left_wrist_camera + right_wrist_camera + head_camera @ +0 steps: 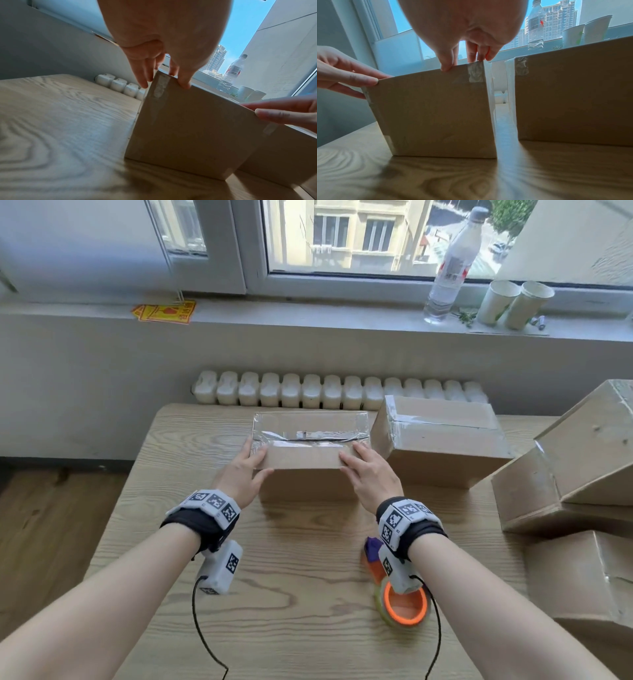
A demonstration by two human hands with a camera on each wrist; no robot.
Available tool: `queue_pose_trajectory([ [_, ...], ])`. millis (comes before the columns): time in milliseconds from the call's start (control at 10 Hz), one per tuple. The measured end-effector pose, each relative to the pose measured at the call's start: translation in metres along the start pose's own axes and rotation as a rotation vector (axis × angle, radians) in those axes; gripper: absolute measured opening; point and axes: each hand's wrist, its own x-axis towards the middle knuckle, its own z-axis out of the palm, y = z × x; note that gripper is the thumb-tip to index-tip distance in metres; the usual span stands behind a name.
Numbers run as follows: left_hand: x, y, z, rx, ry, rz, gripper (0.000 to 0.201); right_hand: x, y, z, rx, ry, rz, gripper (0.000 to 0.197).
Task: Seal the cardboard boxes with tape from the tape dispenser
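A cardboard box [308, 470] [188, 128] [433, 111] stands mid-table, its top seam covered with shiny clear tape that folds over both ends. My left hand [251, 463] [164, 83] lies on its left top corner, fingers straight over the taped edge and thumb on the front face. My right hand [363, 467] [464, 65] rests the same way on the right top corner. An orange and purple tape dispenser [400, 601] lies on the table near me, partly hidden under my right wrist; neither hand touches it.
A second taped box [438, 446] [573, 94] stands just right of the first with a narrow gap between them. More boxes [582, 474] pile up at the table's right edge. A radiator [339, 390] is behind; a water bottle [448, 268] and paper cups [513, 302] stand on the sill.
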Motion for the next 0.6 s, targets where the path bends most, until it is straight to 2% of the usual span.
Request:
queue_pose_trajectory([
  [300,0.046,0.019,-0.006,0.046,-0.045,-0.039,0.055,0.041,0.011,-0.016,-0.068,-0.042,0.051,0.039],
  [500,0.025,0.031,-0.01,0.303,-0.08,0.084,0.059,0.024,0.0,-0.03,-0.06,-0.089,0.06,0.039],
  [600,0.011,0.046,-0.022,0.361,-0.12,0.119,0.055,0.014,-0.005,-0.041,-0.065,-0.091,0.079,0.042],
])
